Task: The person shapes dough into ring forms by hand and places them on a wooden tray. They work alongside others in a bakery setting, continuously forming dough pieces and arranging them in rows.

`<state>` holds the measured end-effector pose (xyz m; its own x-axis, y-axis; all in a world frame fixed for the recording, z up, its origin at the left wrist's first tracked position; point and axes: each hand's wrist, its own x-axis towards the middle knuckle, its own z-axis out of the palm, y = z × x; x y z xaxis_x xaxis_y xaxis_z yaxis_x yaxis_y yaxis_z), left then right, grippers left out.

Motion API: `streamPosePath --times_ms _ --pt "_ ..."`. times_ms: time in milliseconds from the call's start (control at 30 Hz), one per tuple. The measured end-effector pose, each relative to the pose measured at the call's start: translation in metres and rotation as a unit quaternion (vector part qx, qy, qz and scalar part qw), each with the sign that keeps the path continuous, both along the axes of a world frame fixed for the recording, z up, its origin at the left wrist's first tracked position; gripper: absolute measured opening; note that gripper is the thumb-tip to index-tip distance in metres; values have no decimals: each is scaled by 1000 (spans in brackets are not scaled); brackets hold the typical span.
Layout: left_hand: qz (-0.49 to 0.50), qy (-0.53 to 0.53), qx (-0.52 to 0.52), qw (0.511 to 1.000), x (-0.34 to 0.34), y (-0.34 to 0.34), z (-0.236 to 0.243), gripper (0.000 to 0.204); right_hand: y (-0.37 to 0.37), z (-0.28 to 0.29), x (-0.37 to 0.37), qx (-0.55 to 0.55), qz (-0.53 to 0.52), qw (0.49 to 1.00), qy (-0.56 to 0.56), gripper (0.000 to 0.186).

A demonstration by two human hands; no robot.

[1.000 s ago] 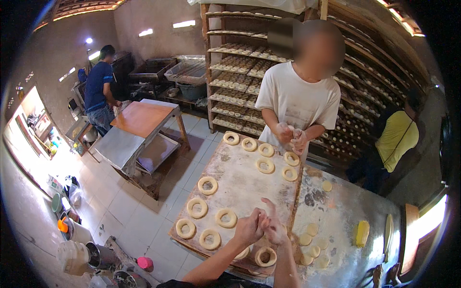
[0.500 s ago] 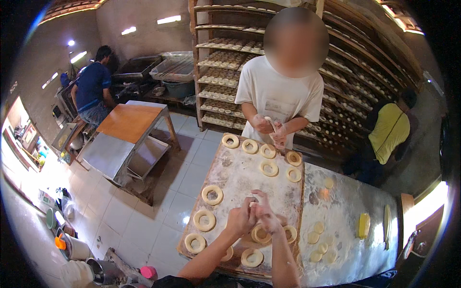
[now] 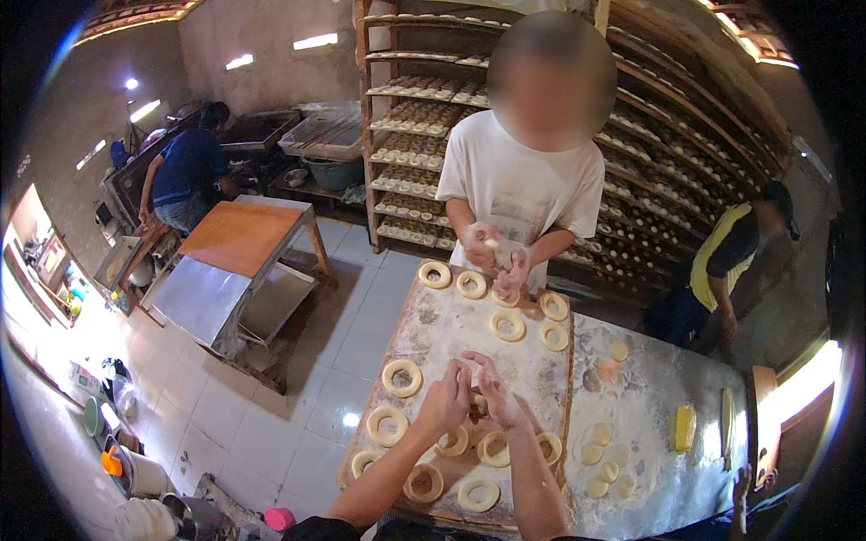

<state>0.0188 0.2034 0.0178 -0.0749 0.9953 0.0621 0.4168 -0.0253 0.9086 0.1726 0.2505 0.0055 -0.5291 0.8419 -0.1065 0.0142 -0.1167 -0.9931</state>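
Note:
My left hand (image 3: 445, 399) and my right hand (image 3: 500, 402) meet above a floured wooden board (image 3: 460, 347). Between their fingers is a small piece of pale dough (image 3: 478, 406), mostly hidden. The left fingers are curled together, while the right ones arch toward them with the fingertips raised. Several pale dough rings lie around and below my hands, among them one ring (image 3: 417, 377) at the board's left edge and another ring (image 3: 478, 508) by its near edge. Some of these are partly covered by my forearms.
Across the board a person in a white shirt (image 3: 519, 185) works dough in both hands, near more rings. On the metal table (image 3: 649, 379) to the right lie flat dough discs (image 3: 591, 453), a yellow block (image 3: 686, 426) and a thin stick (image 3: 727, 428). Behind stands a loaded rack (image 3: 368, 135).
My hands have shifted slightly, and the right fingers now arch forward. The person opposite has lowered their hands a little. Two people in the background have moved: one bends forward, the other turns.

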Motion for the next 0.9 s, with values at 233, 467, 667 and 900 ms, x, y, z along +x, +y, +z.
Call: streamPosePath --times_ms 233,467,667,900 --pt "177 236 78 952 -24 60 -37 64 35 -12 -29 50 -188 916 -350 76" --pt "16 397 -55 916 -50 24 -56 86 9 -9 -25 221 -14 808 -546 89" --pt "53 379 -66 921 -43 23 -58 94 -1 9 -26 177 11 833 -524 92" --pt "66 372 -13 926 0 -6 -21 90 -84 -22 132 201 -230 886 -348 61"
